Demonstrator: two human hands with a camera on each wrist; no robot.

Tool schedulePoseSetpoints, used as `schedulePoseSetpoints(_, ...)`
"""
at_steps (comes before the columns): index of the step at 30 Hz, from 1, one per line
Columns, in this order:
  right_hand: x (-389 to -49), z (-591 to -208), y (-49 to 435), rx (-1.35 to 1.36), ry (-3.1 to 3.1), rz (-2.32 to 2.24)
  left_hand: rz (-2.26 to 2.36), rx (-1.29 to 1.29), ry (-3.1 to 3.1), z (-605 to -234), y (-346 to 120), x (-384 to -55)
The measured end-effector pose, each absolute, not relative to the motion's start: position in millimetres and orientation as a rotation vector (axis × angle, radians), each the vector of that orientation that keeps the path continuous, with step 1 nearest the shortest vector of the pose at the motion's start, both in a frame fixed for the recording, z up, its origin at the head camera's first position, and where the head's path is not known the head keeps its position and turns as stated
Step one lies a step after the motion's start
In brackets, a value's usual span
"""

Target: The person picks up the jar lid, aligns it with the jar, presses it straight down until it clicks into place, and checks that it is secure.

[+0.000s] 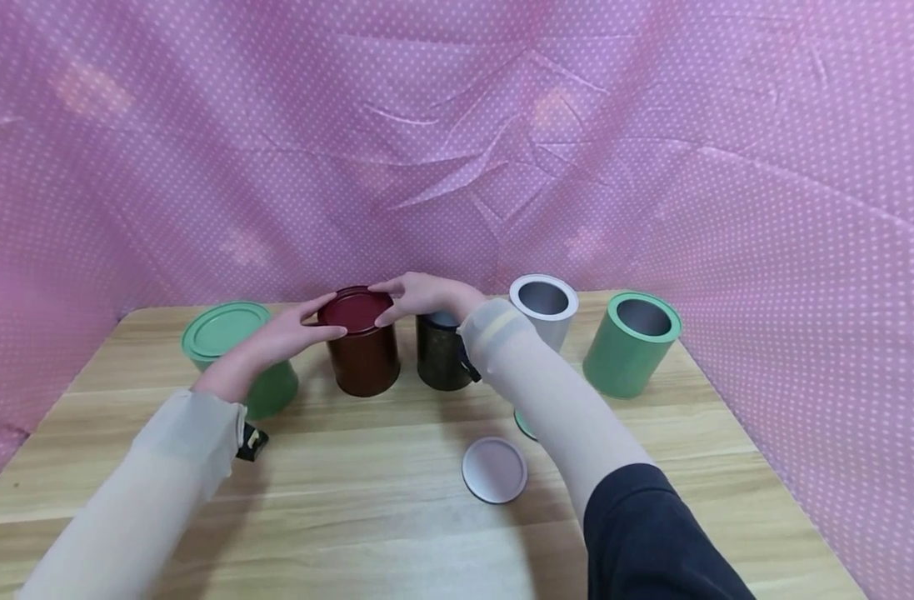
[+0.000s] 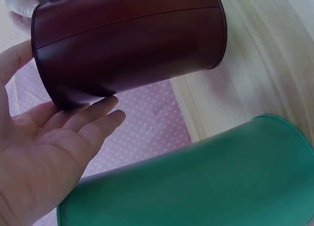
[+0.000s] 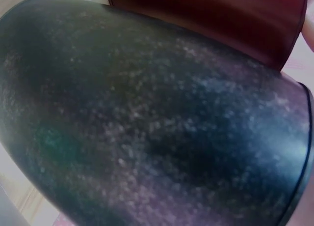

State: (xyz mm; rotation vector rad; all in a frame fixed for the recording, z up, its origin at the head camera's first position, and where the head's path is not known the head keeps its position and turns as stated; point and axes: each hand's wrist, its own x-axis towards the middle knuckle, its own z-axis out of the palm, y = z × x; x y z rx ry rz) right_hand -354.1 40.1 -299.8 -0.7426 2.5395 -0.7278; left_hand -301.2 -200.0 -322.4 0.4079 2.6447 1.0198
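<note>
A dark red can (image 1: 362, 362) with a matching lid (image 1: 355, 311) on top stands upright at the back of the table. My left hand (image 1: 280, 340) holds its left side near the rim, thumb in front and fingers round the back; the left wrist view shows the fingertips against the can's wall. From the right, my right hand (image 1: 419, 296) holds the rim across the lid, thumb at the front edge and fingers at the far edge. A speckled black can (image 1: 439, 358) stands beneath my right wrist, partly hidden. Beside my left wrist is a lidded green can (image 1: 272, 387).
An open white can (image 1: 550, 329) and an open green can (image 1: 623, 362) stand to the right. A pale round lid (image 1: 494, 470) lies on the wooden table (image 1: 367, 517), and a green lid (image 1: 525, 425) shows partly under my right forearm. Pink dotted cloth (image 1: 457, 125) surrounds the table.
</note>
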Motion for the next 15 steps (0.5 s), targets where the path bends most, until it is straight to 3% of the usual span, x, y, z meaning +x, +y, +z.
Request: schedulePoseSetpoints(15,-356,-299,43,-0.787,2.541,-0.815,0.981,0.496,2.641,-311,-195,-302)
